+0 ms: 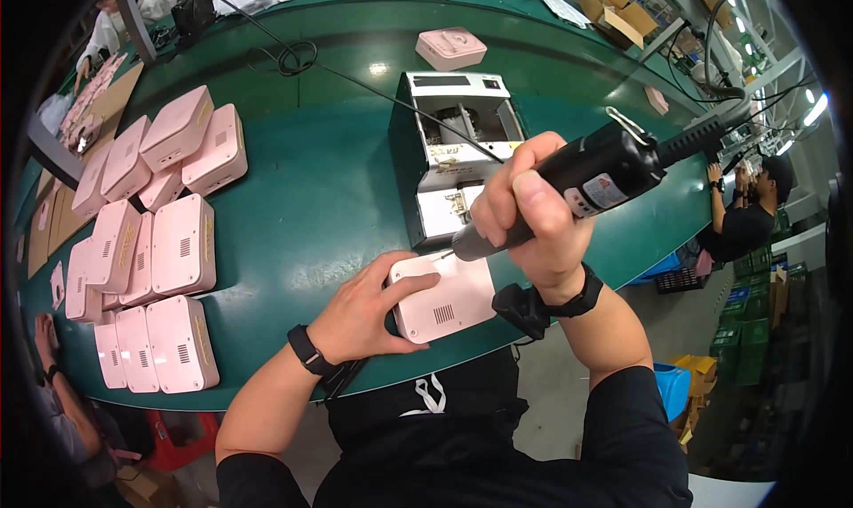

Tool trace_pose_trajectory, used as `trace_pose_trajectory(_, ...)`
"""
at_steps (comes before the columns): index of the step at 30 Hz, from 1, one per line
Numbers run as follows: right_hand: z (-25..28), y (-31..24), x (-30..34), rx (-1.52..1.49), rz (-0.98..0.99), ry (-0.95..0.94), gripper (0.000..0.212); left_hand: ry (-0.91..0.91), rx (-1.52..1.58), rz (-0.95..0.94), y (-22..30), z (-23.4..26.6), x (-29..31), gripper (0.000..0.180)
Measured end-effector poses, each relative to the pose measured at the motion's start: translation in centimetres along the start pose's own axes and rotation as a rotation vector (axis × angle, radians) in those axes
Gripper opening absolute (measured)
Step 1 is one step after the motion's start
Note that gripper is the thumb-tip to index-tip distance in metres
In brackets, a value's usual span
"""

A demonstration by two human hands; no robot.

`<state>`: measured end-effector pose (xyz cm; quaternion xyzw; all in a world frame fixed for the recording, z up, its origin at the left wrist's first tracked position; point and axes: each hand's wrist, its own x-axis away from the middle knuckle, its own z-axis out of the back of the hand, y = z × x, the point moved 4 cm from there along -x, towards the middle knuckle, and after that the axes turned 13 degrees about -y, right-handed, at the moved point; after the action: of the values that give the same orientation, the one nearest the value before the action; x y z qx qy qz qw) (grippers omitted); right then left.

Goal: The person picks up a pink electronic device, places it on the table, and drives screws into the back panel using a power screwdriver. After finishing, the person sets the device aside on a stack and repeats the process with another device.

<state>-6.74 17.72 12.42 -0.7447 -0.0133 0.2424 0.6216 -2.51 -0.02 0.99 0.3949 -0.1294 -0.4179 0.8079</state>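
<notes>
A pink plastic box-shaped housing (462,299) with a slotted vent lies flat at the table's near edge. My left hand (360,308) grips its left side, thumb along the near edge and index finger across the top. My right hand (538,210) is wrapped round a black electric screwdriver (604,175), tilted with its bit down at the housing's far edge, close to a corner. Whether the bit sits in a screw is too small to tell. Just beyond stands a screw feeder (458,162), a black and white machine with an open top, partly hidden by my right hand.
Stacks of pink housings (182,246) stand on the left of the green table (302,215). Another pink housing (451,48) lies beyond the feeder. A black cable (355,80) crosses above the table. Co-workers sit at the left and at the right, one being a person in black (751,215).
</notes>
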Motion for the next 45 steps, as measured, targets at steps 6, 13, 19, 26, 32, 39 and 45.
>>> trace_pose_trajectory(6,-0.3,0.4,0.0,-0.055,0.017,-0.01,0.017,-0.014,-0.008,0.013,0.2,-0.1,0.0,0.08)
trace_pose_trajectory(13,0.1,-0.9,-0.3,0.091,0.028,-0.032,0.013,-0.002,0.004,0.014,0.6,-0.2,0.1,0.081)
trace_pose_trajectory(19,2.7,-4.4,0.0,0.075,0.215,0.088,0.011,-0.01,0.012,0.014,1.0,-0.2,0.3,0.083)
trace_pose_trajectory(26,2.9,-3.2,-2.0,0.212,0.11,0.126,0.014,-0.009,-0.047,0.012,1.0,-0.2,0.5,0.081)
trace_pose_trajectory(32,-0.4,-3.3,-0.7,0.06,0.048,-0.047,0.016,0.006,-0.034,0.007,0.2,-0.4,0.1,0.082)
trace_pose_trajectory(39,-4.7,-2.8,-1.0,0.045,0.025,-0.255,0.025,0.0,-0.016,0.023,0.2,-0.3,0.3,0.085)
trace_pose_trajectory(45,-5.2,-0.7,-0.8,0.183,0.005,-0.3,0.029,0.023,0.008,-0.021,-0.5,-0.9,0.3,0.083)
